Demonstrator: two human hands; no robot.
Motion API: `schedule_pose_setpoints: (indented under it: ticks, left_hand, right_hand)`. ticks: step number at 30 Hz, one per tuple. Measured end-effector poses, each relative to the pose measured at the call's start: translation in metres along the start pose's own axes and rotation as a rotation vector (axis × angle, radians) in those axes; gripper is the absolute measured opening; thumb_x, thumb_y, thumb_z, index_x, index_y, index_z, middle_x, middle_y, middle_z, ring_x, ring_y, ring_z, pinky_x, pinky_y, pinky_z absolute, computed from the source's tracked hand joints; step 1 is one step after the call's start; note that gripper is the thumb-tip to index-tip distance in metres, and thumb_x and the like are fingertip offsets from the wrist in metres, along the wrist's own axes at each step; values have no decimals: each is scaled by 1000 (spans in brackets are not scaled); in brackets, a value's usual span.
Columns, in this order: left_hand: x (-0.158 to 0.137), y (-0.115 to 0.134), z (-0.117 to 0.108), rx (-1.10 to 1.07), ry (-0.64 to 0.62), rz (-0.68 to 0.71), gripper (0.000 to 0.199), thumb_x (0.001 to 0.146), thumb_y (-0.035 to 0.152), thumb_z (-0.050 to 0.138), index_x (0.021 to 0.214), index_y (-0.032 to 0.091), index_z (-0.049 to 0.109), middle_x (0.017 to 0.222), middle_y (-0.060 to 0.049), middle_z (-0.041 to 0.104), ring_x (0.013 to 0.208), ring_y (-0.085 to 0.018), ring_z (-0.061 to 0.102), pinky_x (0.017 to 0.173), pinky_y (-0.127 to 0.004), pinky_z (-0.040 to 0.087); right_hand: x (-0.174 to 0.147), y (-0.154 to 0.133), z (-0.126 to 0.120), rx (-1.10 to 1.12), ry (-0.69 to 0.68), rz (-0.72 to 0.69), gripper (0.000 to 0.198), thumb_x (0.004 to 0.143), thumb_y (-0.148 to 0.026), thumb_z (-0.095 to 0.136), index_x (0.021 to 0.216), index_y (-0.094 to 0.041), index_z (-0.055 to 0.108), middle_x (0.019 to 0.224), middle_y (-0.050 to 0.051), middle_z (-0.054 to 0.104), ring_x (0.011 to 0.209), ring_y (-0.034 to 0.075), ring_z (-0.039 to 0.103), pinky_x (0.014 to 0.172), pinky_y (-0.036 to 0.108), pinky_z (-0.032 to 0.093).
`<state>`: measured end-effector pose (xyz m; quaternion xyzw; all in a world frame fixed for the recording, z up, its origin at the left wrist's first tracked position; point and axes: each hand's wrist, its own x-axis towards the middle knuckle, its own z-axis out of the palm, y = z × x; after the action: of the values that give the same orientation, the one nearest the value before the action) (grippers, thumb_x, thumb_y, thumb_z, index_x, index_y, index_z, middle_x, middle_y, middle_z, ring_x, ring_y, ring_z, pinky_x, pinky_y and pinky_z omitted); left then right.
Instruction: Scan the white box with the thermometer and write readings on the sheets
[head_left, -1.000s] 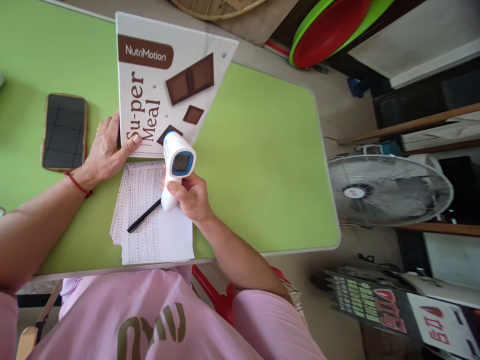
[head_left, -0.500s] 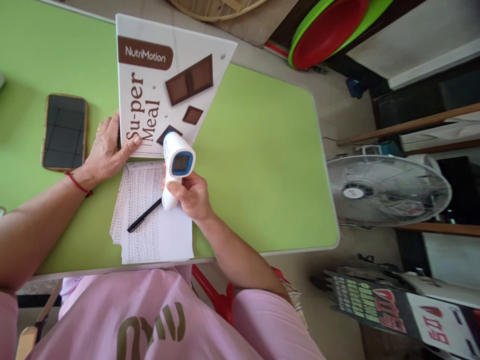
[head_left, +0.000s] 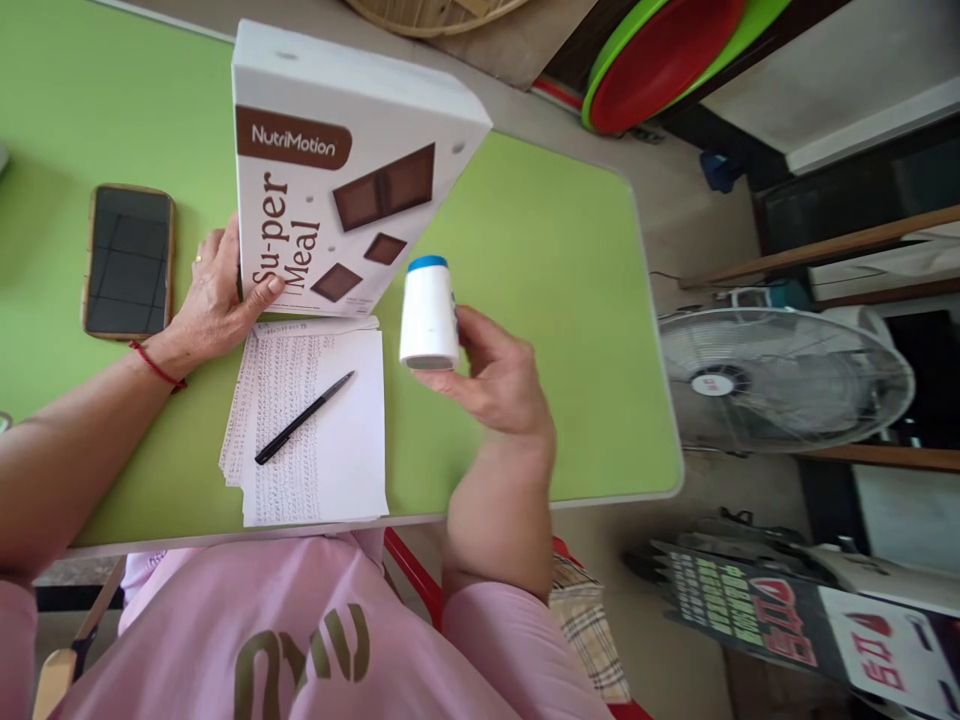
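Observation:
My left hand (head_left: 214, 295) grips the lower left corner of a white NutriMotion Su-per Meal box (head_left: 352, 125), thumb on its front and fingers along the side. The box stands tilted, its top side showing. Over the table to the right of the box, my right hand (head_left: 506, 380) is closed around a white infrared thermometer (head_left: 429, 315) with a blue front rim; its handle is mostly hidden. Sheets of handwritten paper (head_left: 349, 460) lie below the box, with a black pen (head_left: 304, 418) across them.
A phone (head_left: 127, 262) lies left of my left hand on the green table (head_left: 585, 330). Beyond the table's right edge stands a large fan (head_left: 795, 380). Red and green basins (head_left: 667, 60) and a woven tray (head_left: 435, 15) are at the back.
My right hand has moved right with the thermometer and turned it, away from the box and pen. The box has tilted so its top side now shows. My left hand stays in place.

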<state>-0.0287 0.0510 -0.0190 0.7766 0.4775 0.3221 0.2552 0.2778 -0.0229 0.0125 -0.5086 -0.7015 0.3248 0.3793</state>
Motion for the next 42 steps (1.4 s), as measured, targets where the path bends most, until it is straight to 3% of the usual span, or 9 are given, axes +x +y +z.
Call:
schedule_pose_setpoints:
  ticks: [6, 11, 15, 18, 21, 27, 32, 37, 42]
  left_hand:
    - [1, -6, 3, 14, 16, 7, 79, 84, 84, 37, 137, 27, 47, 139, -14, 49, 131, -40, 40, 107, -62, 34]
    - [2, -11, 5, 42, 17, 17, 80, 84, 84, 39, 138, 26, 46, 138, -16, 48, 130, -43, 41, 105, -64, 35]
    - [1, -13, 5, 47, -5, 12, 79, 82, 84, 41, 134, 25, 48, 137, -17, 49, 130, -44, 41, 106, -66, 32]
    - [0, -12, 3, 23, -29, 15, 76, 82, 83, 42, 132, 27, 49, 140, -15, 48, 131, -44, 40, 108, -68, 30]
    - [-1, -9, 2, 17, -38, -8, 78, 78, 81, 50, 135, 28, 46, 144, -13, 45, 135, -45, 36, 109, -69, 28]
    - [-1, -11, 12, 84, 2, -41, 114, 45, 69, 87, 141, 28, 40, 143, -15, 43, 135, -54, 33, 110, -72, 23]
    - [1, -18, 18, 92, 41, -37, 118, 38, 61, 93, 139, 28, 42, 143, -16, 44, 131, -54, 38, 108, -72, 28]
    - [2, -14, 13, 66, -7, -35, 110, 45, 62, 90, 138, 28, 42, 144, -15, 43, 134, -53, 35, 110, -72, 26]
    - [2, 0, 7, 91, -70, -122, 113, 49, 72, 81, 141, 19, 41, 146, -19, 38, 136, -53, 32, 111, -72, 22]
  right_hand:
    - [4, 36, -26, -551, -62, 148, 54, 79, -54, 66, 122, -20, 65, 109, 14, 68, 99, 33, 64, 89, 54, 54]
    - [3, 49, -21, -680, -182, 178, 53, 80, -38, 63, 128, -17, 60, 111, 16, 66, 103, 35, 60, 93, 57, 50]
    - [1, 33, -19, -747, -76, 79, 55, 77, -28, 66, 130, -17, 60, 117, 17, 61, 110, 36, 56, 98, 58, 47]
    - [1, 8, -5, -647, 1, -101, 38, 82, -22, 64, 120, -23, 67, 108, 12, 63, 104, 30, 58, 93, 50, 50]
    - [-1, -11, 23, -436, -212, -321, 21, 89, -23, 63, 107, -27, 72, 85, 3, 64, 82, 20, 58, 79, 39, 49]
    - [-5, -14, 66, -566, -327, -447, 12, 92, -18, 62, 90, -22, 73, 80, 4, 63, 80, 19, 52, 72, 35, 41]
    - [-2, -14, 58, -354, -227, -347, 15, 94, -30, 58, 82, -23, 65, 76, 2, 64, 69, 16, 54, 63, 33, 44]
    - [-4, -11, 70, 110, 251, -136, 16, 86, -38, 63, 81, -25, 54, 68, -4, 60, 56, 11, 53, 53, 28, 46]
    - [-4, -4, 95, 247, 233, 37, 13, 84, -35, 60, 89, -24, 59, 69, -4, 63, 56, 10, 58, 56, 27, 50]
